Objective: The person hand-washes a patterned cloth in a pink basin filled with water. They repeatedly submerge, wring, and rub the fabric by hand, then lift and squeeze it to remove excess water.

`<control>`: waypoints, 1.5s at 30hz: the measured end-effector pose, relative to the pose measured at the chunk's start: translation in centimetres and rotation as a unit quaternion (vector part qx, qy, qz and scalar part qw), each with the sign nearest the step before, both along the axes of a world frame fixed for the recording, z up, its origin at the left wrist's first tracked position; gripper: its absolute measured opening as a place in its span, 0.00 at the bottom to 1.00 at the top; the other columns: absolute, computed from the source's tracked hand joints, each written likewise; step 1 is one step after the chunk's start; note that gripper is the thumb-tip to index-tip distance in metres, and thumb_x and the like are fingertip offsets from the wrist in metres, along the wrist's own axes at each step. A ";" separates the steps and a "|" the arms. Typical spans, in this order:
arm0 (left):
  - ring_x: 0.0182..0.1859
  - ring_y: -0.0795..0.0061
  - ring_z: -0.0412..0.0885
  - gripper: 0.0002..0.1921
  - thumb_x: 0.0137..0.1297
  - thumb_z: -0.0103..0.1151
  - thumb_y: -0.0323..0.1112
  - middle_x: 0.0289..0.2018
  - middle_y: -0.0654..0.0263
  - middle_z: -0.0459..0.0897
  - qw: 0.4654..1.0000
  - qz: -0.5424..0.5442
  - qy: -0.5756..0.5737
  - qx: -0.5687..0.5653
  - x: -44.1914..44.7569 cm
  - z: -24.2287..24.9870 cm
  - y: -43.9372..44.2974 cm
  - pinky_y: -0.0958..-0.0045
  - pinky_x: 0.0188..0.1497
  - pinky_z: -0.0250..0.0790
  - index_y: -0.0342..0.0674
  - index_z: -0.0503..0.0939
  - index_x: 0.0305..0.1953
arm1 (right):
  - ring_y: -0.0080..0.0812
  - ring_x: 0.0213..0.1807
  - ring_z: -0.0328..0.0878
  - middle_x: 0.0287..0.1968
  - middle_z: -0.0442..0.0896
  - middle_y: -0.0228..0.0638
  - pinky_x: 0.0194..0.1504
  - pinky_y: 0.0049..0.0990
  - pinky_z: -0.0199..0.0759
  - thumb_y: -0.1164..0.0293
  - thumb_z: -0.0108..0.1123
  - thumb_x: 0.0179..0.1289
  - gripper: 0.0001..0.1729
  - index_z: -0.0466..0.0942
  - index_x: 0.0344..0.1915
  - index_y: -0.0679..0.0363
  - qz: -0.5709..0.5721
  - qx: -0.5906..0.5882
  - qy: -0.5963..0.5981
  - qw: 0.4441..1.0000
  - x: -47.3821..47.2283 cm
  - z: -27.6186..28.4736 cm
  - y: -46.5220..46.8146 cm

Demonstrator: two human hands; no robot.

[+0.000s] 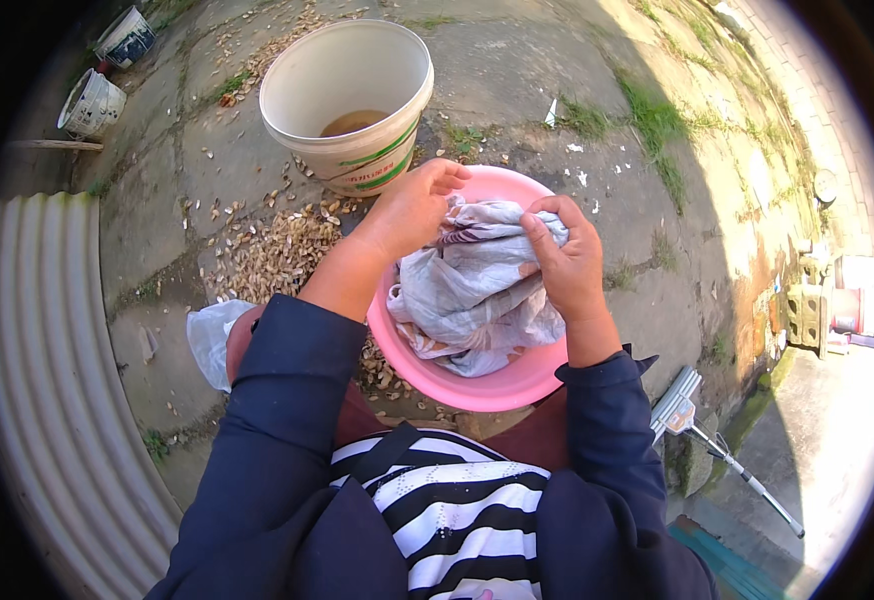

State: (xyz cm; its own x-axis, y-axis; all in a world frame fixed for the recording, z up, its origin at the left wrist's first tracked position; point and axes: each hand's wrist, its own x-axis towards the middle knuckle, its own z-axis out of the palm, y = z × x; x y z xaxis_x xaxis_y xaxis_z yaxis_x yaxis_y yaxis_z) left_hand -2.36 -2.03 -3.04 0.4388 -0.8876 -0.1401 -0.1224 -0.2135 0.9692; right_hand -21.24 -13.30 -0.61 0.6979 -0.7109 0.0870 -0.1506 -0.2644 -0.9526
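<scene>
A wet, pale grey cloth [474, 289] with darker printed patches lies bunched in a pink plastic basin [474, 395]. My right hand [568, 259] grips a fold at the cloth's upper right, thumb on top. Over the cloth's upper left edge is my left hand [414, 199], its fingers bent towards the basin's far rim. Its thumb side is turned away, so I cannot tell whether it pinches any cloth. Just beyond the left hand stands a white plastic bucket [339, 157] with green bands, holding a little brownish water.
Many shells [279, 255] are heaped on the paving left of the basin. A clear plastic bag [216, 337] lies by my left knee. Corrugated sheeting [47, 337] runs along the left. A sponge mop [677, 412] lies at right. Two stained buckets [96, 105] [128, 37] stand far left.
</scene>
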 end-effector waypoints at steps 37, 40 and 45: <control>0.41 0.73 0.83 0.17 0.75 0.50 0.45 0.38 0.65 0.85 0.885 0.090 0.442 -0.119 -0.7 0.0 -0.7 0.70 0.49 0.75 0.37 0.81 0.46 | 0.21 0.48 0.74 0.46 0.81 0.26 0.50 0.25 0.69 0.64 0.67 0.65 0.23 0.77 0.55 0.64 0.129 0.135 0.024 0.982 0.4 -0.8 -0.3; 0.42 0.79 0.80 0.20 0.75 0.52 0.49 0.40 0.68 0.84 0.971 0.061 0.214 -0.085 -0.4 -0.8 -0.6 0.75 0.49 0.72 0.36 0.80 0.50 | 0.23 0.52 0.77 0.52 0.82 0.34 0.55 0.27 0.72 0.66 0.61 0.70 0.19 0.75 0.56 0.63 0.085 0.278 -0.113 0.950 0.4 -0.5 -0.4; 0.44 0.79 0.77 0.23 0.75 0.52 0.49 0.42 0.67 0.83 0.993 0.013 0.076 -0.086 -1.6 -1.6 -0.4 0.75 0.50 0.69 0.34 0.78 0.57 | 0.30 0.52 0.80 0.49 0.83 0.37 0.55 0.31 0.74 0.68 0.56 0.72 0.13 0.73 0.53 0.62 -0.014 0.357 -0.250 0.900 0.1 0.7 -1.2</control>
